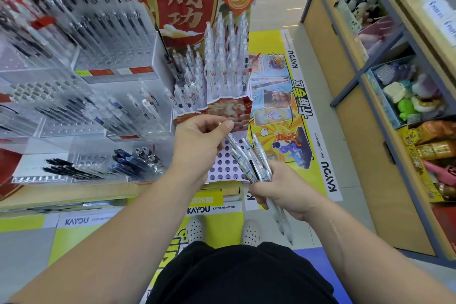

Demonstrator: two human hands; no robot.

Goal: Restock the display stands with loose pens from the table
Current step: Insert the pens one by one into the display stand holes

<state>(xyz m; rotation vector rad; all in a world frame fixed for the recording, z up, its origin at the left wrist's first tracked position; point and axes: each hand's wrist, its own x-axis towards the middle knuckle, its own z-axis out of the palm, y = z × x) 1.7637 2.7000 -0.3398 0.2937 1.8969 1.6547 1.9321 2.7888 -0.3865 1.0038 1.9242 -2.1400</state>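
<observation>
Acrylic racks (111,59) beside display stand (229,106)

A fan of clear pens (249,163) lies at centre frame (tips toward lower right), over the red display stand (229,106) holding upright pens (222,57).

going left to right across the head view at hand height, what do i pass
black pens, blue pens, left hand, clear pens gripped by the right hand, yellow floor sticker, green toy
</observation>
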